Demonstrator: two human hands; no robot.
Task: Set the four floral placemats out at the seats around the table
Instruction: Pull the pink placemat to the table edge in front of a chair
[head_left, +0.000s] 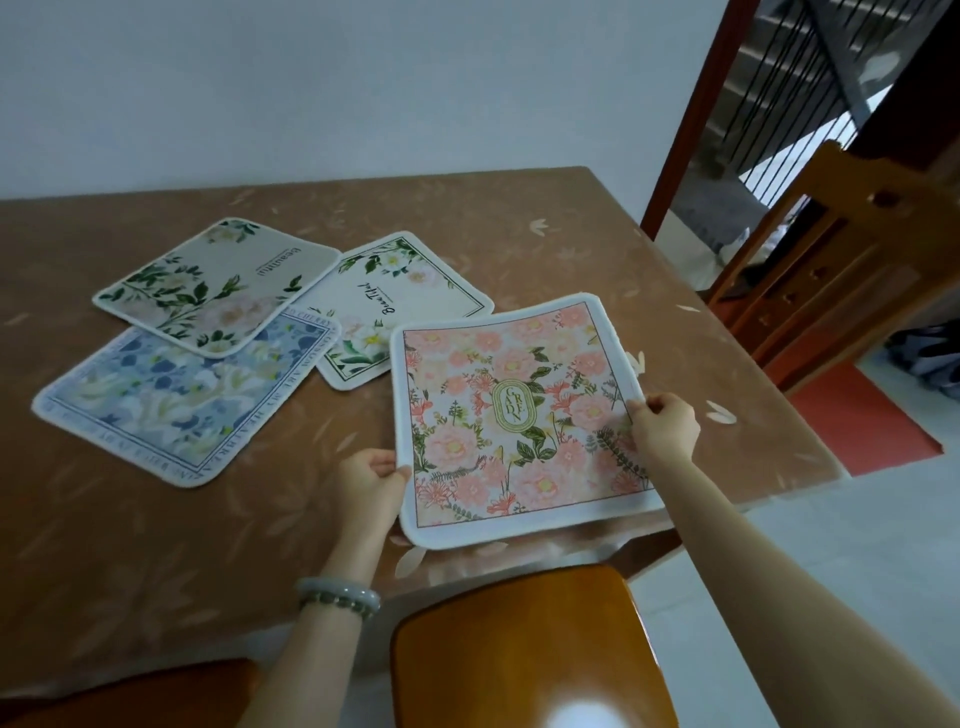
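Pink mat: this is the one I have in hand. The pink mat (519, 410) sits over the near right corner of the table (156, 545), straight ahead of the wooden chair (519, 649). Its near edge seems to float above a shadow on the cloth.
Left hand: my left hand (371, 478) pinches the mat's left edge, thumb on top and fingers tucked beneath.
Right hand: my right hand (665, 426) pinches the right edge, thumb on the print and fingers curled under.
Other mats: the blue mat (156, 405), green-leaf mat (208, 280) and white mat (384, 306) lie overlapped at mid-table, the green-leaf one across corners of both others. The white mat's near corner is just beside the pink mat's far-left corner; I cannot tell if they touch.
Step, as I judge it: I am laying the first mat at this seat, with three left to place.
Doing it well: I would lower both edges together so it lands flat. I would square the near edge to the table edge, centre it on the chair, and keep it back from the rim and clear of the white mat.
Risk: the mat looks soft, so an uneven release could leave it rippled or skewed.
Next seat: a second chair (831, 260) stands at the table's right side.
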